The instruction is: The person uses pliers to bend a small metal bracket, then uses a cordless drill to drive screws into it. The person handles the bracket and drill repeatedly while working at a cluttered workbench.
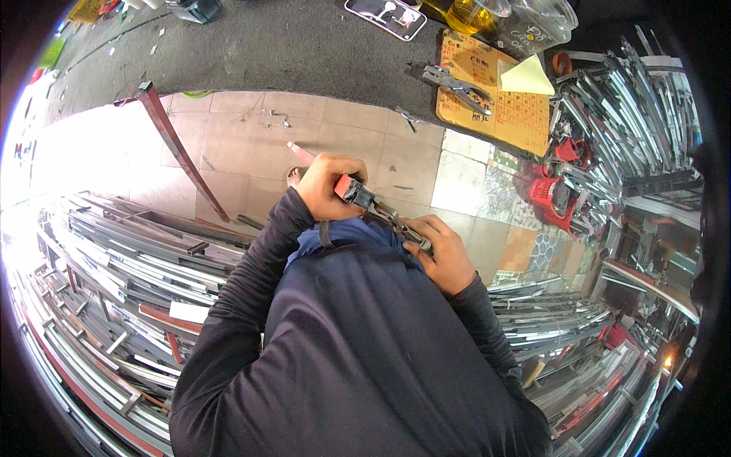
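Observation:
In front of my waist, both my hands are closed on a long metal hand tool (385, 215) with a red and black end; its exact kind I cannot make out. My left hand (331, 186) wraps around the red and black end. A pinkish-red strip (301, 153) sticks out beyond that hand's knuckles, and whether it belongs to the tool is unclear. At the other end, my right hand (444, 254) grips the grey metal part with fingers curled over it. The tool lies tilted, its left end farther from me. My dark clothing hides its lower side.
Ahead is a dark-covered bench (266, 57) with a phone (387, 17), a yellow marked board (525, 122) and metal pliers (457, 87). A reddish metal bar (183, 152) leans at its edge. Metal profiles (129, 266) are stacked left and right. Red baskets (550, 199) stand at right.

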The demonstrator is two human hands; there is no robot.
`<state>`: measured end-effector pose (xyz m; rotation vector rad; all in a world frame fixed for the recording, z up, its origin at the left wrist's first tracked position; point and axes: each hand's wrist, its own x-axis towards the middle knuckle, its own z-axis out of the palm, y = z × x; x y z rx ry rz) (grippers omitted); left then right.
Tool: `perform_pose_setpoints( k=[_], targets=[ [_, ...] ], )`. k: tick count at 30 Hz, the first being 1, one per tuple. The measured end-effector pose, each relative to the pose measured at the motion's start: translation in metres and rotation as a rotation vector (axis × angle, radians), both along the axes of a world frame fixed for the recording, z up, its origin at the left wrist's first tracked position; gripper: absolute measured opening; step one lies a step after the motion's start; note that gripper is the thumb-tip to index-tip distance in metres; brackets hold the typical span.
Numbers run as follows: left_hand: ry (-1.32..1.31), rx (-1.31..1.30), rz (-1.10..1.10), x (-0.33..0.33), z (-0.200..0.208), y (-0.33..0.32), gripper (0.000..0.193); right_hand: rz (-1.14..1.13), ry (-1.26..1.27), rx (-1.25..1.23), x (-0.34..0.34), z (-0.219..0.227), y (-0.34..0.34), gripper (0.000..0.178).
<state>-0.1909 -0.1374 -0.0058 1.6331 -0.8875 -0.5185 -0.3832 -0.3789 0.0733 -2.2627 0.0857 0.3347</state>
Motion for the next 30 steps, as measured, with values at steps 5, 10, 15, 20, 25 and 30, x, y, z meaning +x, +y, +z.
perform_pose_setpoints(
  k=[5, 10, 15, 20, 25, 30],
  targets=[
    [-0.023, -0.099, -0.01, 0.0, -0.006, -0.007, 0.035, 0.018, 0.071, 0.001, 0.003, 0.001, -0.01, 0.045],
    [-0.047, -0.117, 0.007, -0.001, -0.009, -0.014, 0.035, 0.027, 0.031, 0.01, 0.005, 0.0, -0.013, 0.046],
    [-0.075, -0.092, -0.022, 0.002, -0.012, -0.018, 0.034, 0.02, 0.072, 0.0, 0.004, -0.001, -0.017, 0.045],
    [-0.07, -0.057, -0.05, 0.003, -0.013, -0.022, 0.033, 0.0, 0.066, 0.024, 0.001, 0.0, -0.017, 0.045],
    [-0.056, -0.079, -0.065, -0.004, -0.021, -0.031, 0.036, 0.026, 0.075, -0.06, -0.006, 0.015, -0.024, 0.041],
    [-0.155, 0.024, -0.097, -0.021, -0.043, -0.032, 0.04, 0.058, 0.14, -0.122, -0.018, 0.02, -0.039, 0.041]
  ],
)
